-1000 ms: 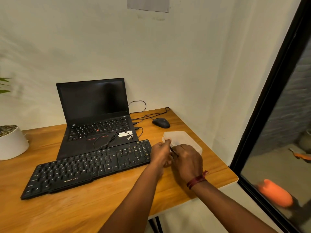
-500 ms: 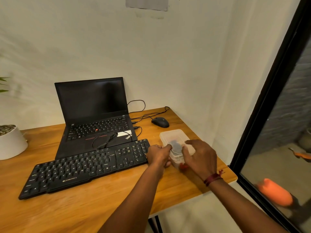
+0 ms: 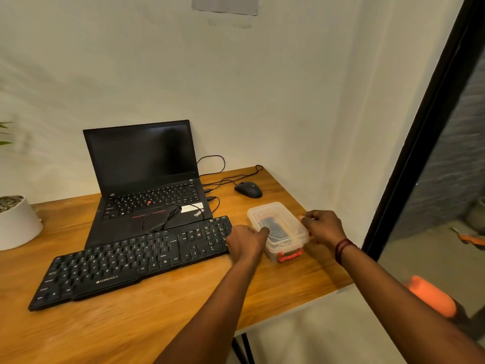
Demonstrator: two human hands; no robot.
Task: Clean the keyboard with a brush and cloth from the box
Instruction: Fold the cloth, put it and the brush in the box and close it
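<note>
Clear box [image 3: 278, 214]: on the table [image 3: 157, 316], just right of the keyboard [image 3: 131, 261], near the table's right edge. Red latch [image 3: 290, 256] on its near end. A dark item inside, not identifiable.

Left grip [image 3: 246, 241]: forearm stretched forward, fingers curled onto the box's left rim, over the keyboard's right end.

Right grip [image 3: 324, 227]: forearm entering from lower right, red band [image 3: 343, 249] at the wrist, fingers and thumb pinching the box's right rim.

Laptop [image 3: 141, 158]: open, behind the keyboard.

Mouse [image 3: 248, 189]: beyond the box.
</note>
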